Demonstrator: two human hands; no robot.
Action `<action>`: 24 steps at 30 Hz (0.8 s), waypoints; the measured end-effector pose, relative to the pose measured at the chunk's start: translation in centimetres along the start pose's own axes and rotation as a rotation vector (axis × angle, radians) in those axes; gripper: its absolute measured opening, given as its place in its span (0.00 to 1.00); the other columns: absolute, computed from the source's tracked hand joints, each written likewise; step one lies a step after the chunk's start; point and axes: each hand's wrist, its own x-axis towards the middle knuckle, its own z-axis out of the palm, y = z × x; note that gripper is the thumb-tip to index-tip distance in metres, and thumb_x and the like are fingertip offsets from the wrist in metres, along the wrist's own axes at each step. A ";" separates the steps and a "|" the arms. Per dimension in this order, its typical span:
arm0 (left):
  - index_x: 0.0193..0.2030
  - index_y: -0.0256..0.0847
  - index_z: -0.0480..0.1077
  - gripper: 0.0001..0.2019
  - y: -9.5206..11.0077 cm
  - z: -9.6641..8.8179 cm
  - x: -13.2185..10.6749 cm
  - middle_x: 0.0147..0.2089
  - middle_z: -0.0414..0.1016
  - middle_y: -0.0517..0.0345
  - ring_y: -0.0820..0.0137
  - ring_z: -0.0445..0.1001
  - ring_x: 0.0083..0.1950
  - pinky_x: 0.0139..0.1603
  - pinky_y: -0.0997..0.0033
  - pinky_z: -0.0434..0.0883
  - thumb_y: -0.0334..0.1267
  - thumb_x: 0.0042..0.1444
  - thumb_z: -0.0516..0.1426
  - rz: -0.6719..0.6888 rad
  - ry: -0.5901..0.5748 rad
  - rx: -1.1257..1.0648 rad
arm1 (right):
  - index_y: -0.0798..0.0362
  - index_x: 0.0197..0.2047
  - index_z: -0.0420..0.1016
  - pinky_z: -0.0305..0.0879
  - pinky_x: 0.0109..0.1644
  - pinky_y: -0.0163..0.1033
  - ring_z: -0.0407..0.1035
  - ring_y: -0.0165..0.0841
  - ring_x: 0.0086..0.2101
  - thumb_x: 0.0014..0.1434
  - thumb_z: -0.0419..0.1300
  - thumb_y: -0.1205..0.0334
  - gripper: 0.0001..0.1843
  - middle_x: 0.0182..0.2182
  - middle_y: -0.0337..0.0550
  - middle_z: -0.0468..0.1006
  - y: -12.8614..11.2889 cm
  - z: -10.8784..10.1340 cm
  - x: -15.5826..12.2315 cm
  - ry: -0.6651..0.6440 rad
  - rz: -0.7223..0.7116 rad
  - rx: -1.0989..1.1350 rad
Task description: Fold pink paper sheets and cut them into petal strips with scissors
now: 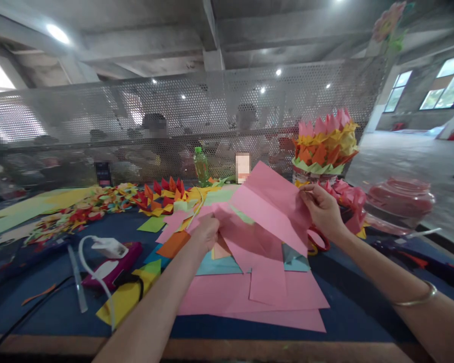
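A sheet of pink paper (pixel 268 201) is raised and bent above the table. Its right edge is pinched between the thumb and fingers of my right hand (pixel 321 209). My left hand (pixel 209 232) is closed at the left edge of pink paper; its fingertips are partly hidden. Beneath both hands lie more pink sheets (pixel 227 292), a blue-green sheet (pixel 219 266) and an orange piece (pixel 173 244). Red-handled scissors (pixel 321 239) rest below my right wrist, partly covered by the paper.
A purple power strip (pixel 113 264) with a white plug and cables sits at left, near paper scraps (pixel 87 212). A green bottle (pixel 201 167), a layered folded-paper piece (pixel 325 143) and a clear plastic jar (pixel 399 204) stand farther back. A glue gun (pixel 423 259) lies right.
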 end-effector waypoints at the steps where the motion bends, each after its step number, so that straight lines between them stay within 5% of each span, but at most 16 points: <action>1: 0.34 0.36 0.72 0.14 0.0 0.3 -0.3 0.30 0.77 0.53 0.66 0.76 0.32 0.35 0.69 0.73 0.24 0.37 0.61 -0.034 -0.040 0.015 | 0.51 0.38 0.70 0.56 0.29 0.34 0.62 0.30 0.27 0.59 0.56 0.53 0.11 0.27 0.38 0.69 0.2 -0.3 0.3 -0.014 0.001 0.004; 5: 0.37 0.35 0.70 0.18 0.0 1.1 -1.4 0.32 0.77 0.50 0.65 0.75 0.32 0.38 0.64 0.72 0.28 0.36 0.65 -0.135 -0.243 0.076 | 0.52 0.39 0.70 0.58 0.30 0.34 0.64 0.31 0.29 0.58 0.56 0.52 0.12 0.28 0.39 0.70 0.6 -0.9 0.8 -0.068 0.007 0.020; 10: 0.49 0.41 0.65 0.24 0.0 0.5 -0.8 0.46 0.73 0.49 0.66 0.74 0.40 0.39 0.69 0.68 0.37 0.44 0.65 0.196 0.111 0.299 | 0.51 0.37 0.70 0.62 0.36 0.36 0.66 0.32 0.32 0.60 0.55 0.53 0.10 0.30 0.40 0.72 -0.2 -0.5 0.4 -0.143 -0.040 -0.029; 14: 0.52 0.39 0.65 0.21 1.3 0.4 -0.6 0.55 0.67 0.44 0.63 0.69 0.53 0.46 0.70 0.67 0.45 0.53 0.60 0.377 0.141 0.399 | 0.51 0.37 0.71 0.64 0.41 0.37 0.68 0.34 0.35 0.61 0.53 0.55 0.10 0.32 0.41 0.74 -0.9 0.0 -0.1 -0.239 -0.105 -0.111; 19: 0.56 0.43 0.64 0.23 3.5 0.6 -2.3 0.56 0.69 0.46 0.63 0.69 0.54 0.49 0.68 0.67 0.47 0.55 0.58 0.428 -0.248 0.319 | 0.50 0.39 0.72 0.65 0.38 0.36 0.70 0.33 0.35 0.63 0.51 0.57 0.10 0.33 0.42 0.76 -2.2 0.5 -1.2 -0.421 -0.193 -0.179; 24: 0.57 0.42 0.66 0.27 4.0 0.4 -4.0 0.50 0.74 0.46 0.62 0.73 0.48 0.48 0.66 0.68 0.38 0.49 0.63 0.349 -0.636 0.611 | 0.49 0.41 0.74 0.63 0.34 0.33 0.71 0.30 0.30 0.65 0.49 0.60 0.12 0.32 0.41 0.78 -4.3 1.0 -2.6 -0.554 -0.348 -0.345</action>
